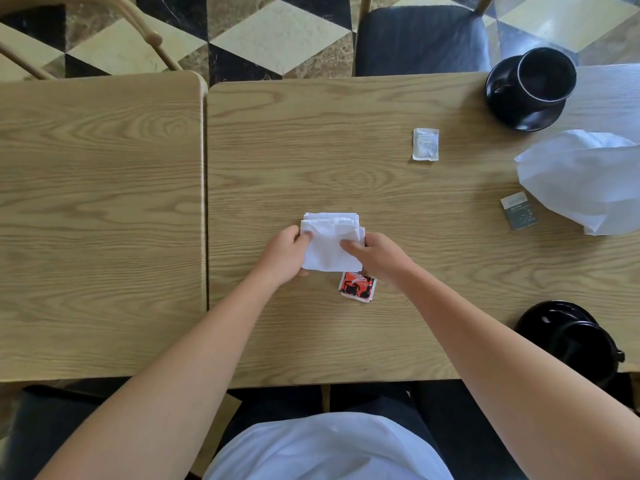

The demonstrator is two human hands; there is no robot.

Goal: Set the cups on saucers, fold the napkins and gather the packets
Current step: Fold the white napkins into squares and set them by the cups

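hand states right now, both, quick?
Left hand: gripping the left edge of the folded white napkin.
Right hand: fingers pinching the napkin's right side.

One head-worn wide-angle view looks steeply down, close over the wooden table (346, 168), facing twelve o'clock toward floor tiles (277, 36); lap at six.

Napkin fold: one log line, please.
both hands, left and right, fold white napkin | packets scattered | second napkin unfolded
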